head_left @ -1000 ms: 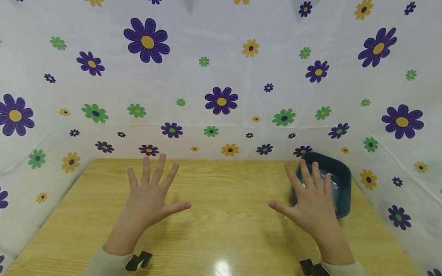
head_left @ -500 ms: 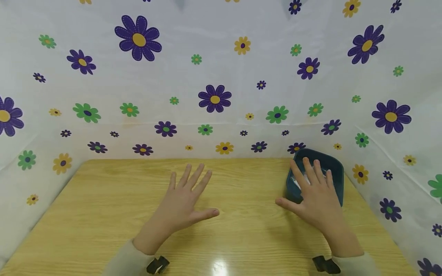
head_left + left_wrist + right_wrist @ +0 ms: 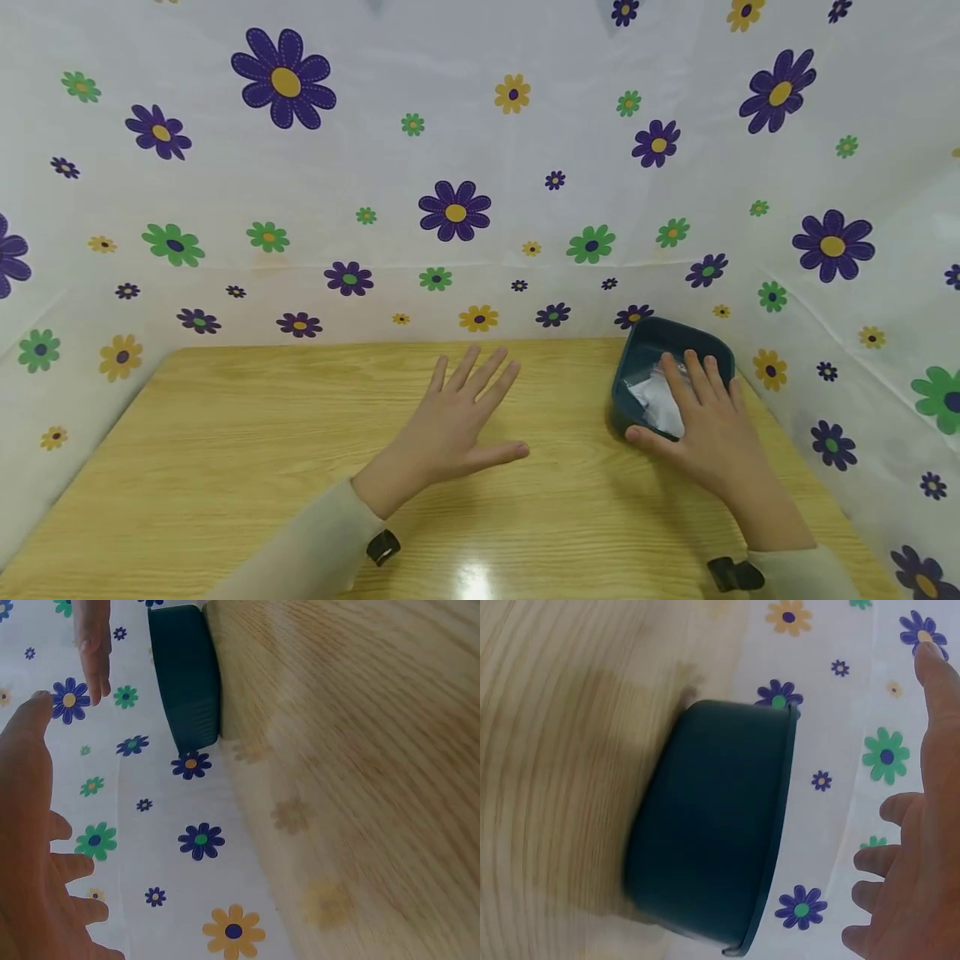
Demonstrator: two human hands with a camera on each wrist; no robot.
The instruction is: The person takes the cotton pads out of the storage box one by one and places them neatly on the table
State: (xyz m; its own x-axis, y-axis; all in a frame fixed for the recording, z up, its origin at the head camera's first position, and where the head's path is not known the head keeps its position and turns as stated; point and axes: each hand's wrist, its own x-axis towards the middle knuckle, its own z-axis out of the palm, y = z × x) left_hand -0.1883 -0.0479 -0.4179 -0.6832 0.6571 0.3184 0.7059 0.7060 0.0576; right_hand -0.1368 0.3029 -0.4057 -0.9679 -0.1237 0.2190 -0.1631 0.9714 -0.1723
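A dark teal plastic bin [image 3: 626,417] stands at the back right of the wooden table. Inside it lie crumpled clear and white plastic pieces [image 3: 658,402], partly covered by my right hand [image 3: 712,437] in the head view. That hand hovers over the bin's near side with its fingers spread and nothing in them. Left of the bin, my left hand [image 3: 453,425] is held above the middle of the table, fingers spread, holding nothing. In the right wrist view, the bin's side wall [image 3: 712,817] shows beside the right hand [image 3: 919,862].
The wood-grain table [image 3: 247,450] reaches back to a white cloth [image 3: 375,167] printed with purple, green and yellow flowers. This cloth also closes in the left and right sides. Dark straps [image 3: 383,547] sit at both wrists.
My left hand has moved right, from the table's left side to its middle. The right hand has shifted slightly right, and the whole head view has turned a little to the right.
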